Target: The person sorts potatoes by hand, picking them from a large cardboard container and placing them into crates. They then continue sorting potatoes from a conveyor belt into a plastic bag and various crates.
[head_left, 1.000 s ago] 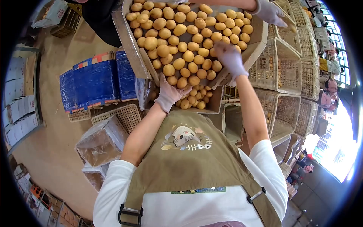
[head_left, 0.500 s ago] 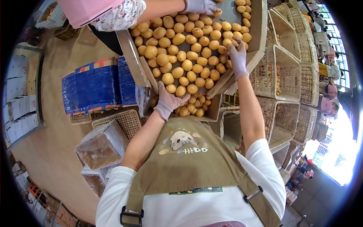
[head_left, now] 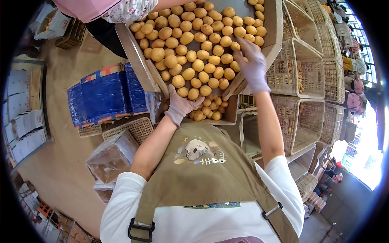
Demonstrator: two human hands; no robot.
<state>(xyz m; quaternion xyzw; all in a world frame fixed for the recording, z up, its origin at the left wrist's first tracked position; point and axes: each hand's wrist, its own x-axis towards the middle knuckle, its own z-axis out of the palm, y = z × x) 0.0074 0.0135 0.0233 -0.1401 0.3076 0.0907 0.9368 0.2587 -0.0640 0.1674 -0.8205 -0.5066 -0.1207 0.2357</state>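
Observation:
Many round yellow potatoes (head_left: 198, 65) are spread over a grey sorting tray with wooden side boards (head_left: 139, 60). My left hand (head_left: 181, 106), in a pale glove, rests at the tray's narrow near end, thumb and fingers apart, against the lowest potatoes. Below that end, more potatoes (head_left: 207, 111) lie in a box close to my apron. My right hand (head_left: 254, 68), also gloved and slightly blurred, is over the right side board, its fingers stretched toward potatoes at the tray's right edge. No potato shows in its grasp.
A person in a pink top (head_left: 87, 8) stands at the far left of the tray. Stacked plastic crates (head_left: 306, 77) line the right side. At left are a blue-wrapped box (head_left: 99, 95), a woven-pattern crate (head_left: 133, 129) and a plastic-lined carton (head_left: 111, 158).
My right hand has drawn back toward the right edge of the tray. The co-worker's gloved hand has left the view at the top. My left hand stays at the tray's end.

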